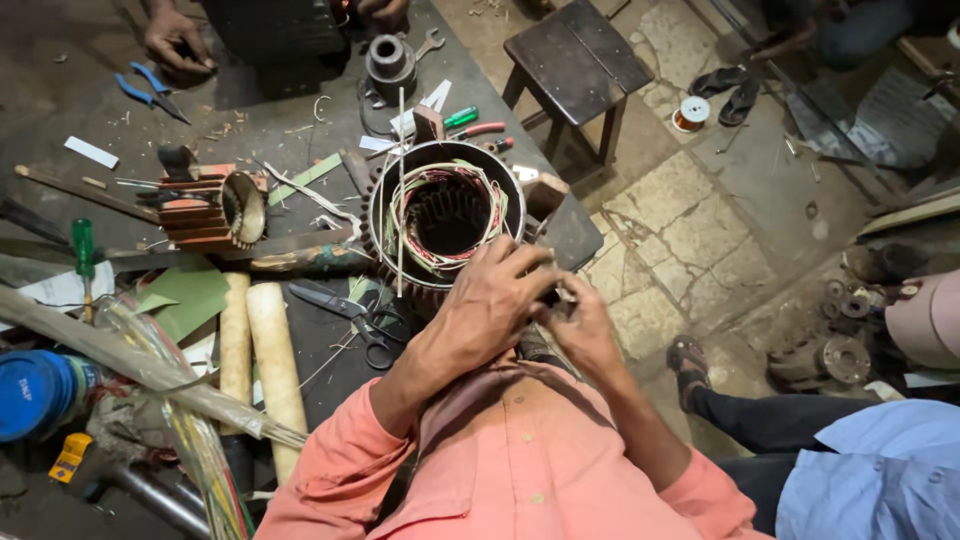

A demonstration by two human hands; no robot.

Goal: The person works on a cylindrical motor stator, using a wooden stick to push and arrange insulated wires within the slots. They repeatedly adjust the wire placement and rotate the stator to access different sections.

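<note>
A round motor stator with finned dark housing and copper windings, laced with coloured wires, stands on the dark workbench. My left hand rests on the stator's near rim, fingers curled around the wiring there. My right hand meets it at the rim's right side, pinching something small and pale that I cannot identify. A thin white rod stands up through the stator. Black-handled scissors lie just left of my left hand.
A second wound core, pliers, screwdrivers, two wooden rollers and a blue tub crowd the bench. Another person's hand rests at the far edge. A wooden stool stands behind; someone in blue sits at right.
</note>
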